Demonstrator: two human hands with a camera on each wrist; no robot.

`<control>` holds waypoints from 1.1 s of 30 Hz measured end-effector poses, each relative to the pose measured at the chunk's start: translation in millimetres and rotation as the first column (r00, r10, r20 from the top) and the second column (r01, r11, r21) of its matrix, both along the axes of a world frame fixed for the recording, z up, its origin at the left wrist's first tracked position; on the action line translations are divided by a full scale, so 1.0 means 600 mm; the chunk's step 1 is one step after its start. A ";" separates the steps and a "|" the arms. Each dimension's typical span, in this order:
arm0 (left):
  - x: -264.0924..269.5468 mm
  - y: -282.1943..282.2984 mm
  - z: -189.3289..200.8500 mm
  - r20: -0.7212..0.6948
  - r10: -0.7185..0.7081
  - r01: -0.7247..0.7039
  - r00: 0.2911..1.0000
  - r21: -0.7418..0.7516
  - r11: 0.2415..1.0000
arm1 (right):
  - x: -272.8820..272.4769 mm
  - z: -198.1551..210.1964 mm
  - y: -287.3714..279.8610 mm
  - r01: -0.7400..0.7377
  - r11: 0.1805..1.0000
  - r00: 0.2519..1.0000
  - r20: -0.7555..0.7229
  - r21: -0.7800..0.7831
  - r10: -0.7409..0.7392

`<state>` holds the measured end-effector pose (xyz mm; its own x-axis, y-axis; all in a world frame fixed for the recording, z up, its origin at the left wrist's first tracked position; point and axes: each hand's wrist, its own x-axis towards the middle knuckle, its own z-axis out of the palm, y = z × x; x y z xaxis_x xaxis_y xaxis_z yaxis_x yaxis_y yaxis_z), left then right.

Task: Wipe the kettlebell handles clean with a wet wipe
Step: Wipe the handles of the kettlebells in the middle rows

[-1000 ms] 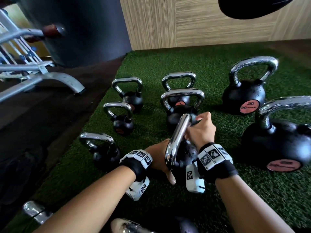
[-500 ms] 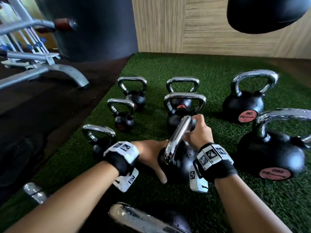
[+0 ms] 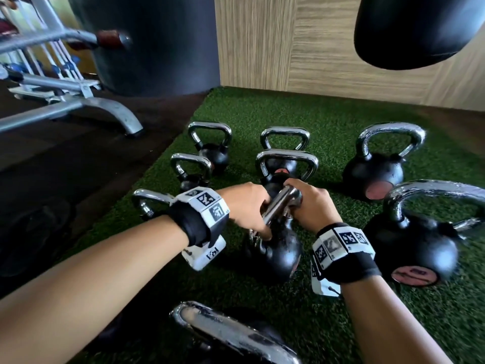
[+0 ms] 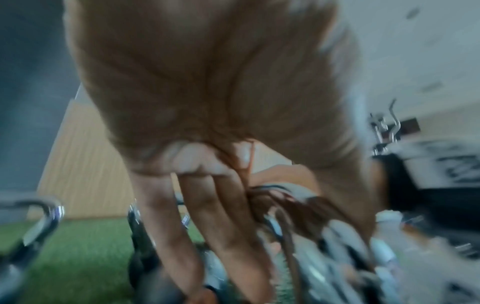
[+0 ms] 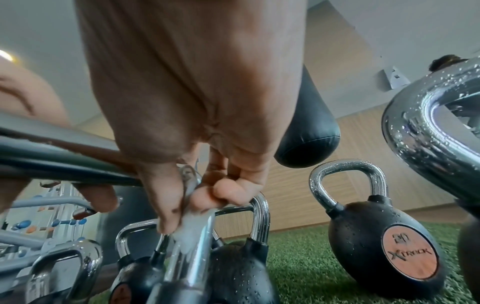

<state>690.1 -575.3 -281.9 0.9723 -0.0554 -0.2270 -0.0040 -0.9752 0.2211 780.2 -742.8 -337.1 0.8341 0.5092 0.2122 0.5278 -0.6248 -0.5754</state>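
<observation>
A strip of green turf (image 3: 328,114) is carrying the whole set, with a dark punch bag (image 3: 420,27) hanging over its far right corner and a grey bench frame (image 3: 78,103) standing off to the left on the dark floor. On the grass the big kettlebell at the right (image 3: 409,248) and the one behind it (image 3: 372,174) are both showing water beads on their chrome, and several smaller ones are standing in rows beyond. In the middle, the kettlebell being worked on (image 3: 275,248) is tipping toward the person, its handle (image 3: 278,206) slanting up between both hands. The left hand (image 3: 246,203) is curling round the near part of that bar to steady it. The right hand (image 3: 312,203) is pinching a crumpled wet wipe (image 5: 192,226) against the far end of the bar, thumb on one side and fingertips on the other. I would judge the job to be partway: this handle is under the wipe now, and which of the others are already cleaned I cannot tell from their droplets.
</observation>
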 end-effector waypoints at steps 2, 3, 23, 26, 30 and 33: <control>0.007 0.010 0.013 -0.040 -0.066 0.068 0.997 0.038 0.997 | -0.005 0.004 -0.010 0.043 0.999 0.999 -0.005 -0.025 -0.043; 0.011 0.017 0.019 -0.055 -0.111 0.114 0.992 0.051 0.992 | -0.008 0.007 -0.017 0.065 0.997 0.998 0.001 -0.045 -0.065; -0.058 0.110 -0.001 0.292 0.085 -0.053 0.953 -0.116 0.992 | -0.125 0.053 -0.102 0.077 0.997 0.997 -0.004 -0.029 -0.077; -0.140 0.153 -0.034 0.303 0.367 -0.184 0.879 -0.494 0.850 | -0.164 0.073 -0.119 0.043 0.997 0.999 -0.030 0.065 -0.041; -0.259 0.152 -0.101 0.011 0.419 -0.284 0.908 -0.720 0.633 | -0.232 0.107 -0.123 -0.164 0.974 0.956 -0.219 0.157 0.196; -0.327 0.122 -0.149 -0.158 0.220 -0.259 0.963 -0.770 0.584 | -0.287 0.130 -0.121 -0.300 0.949 0.900 -0.299 0.101 0.317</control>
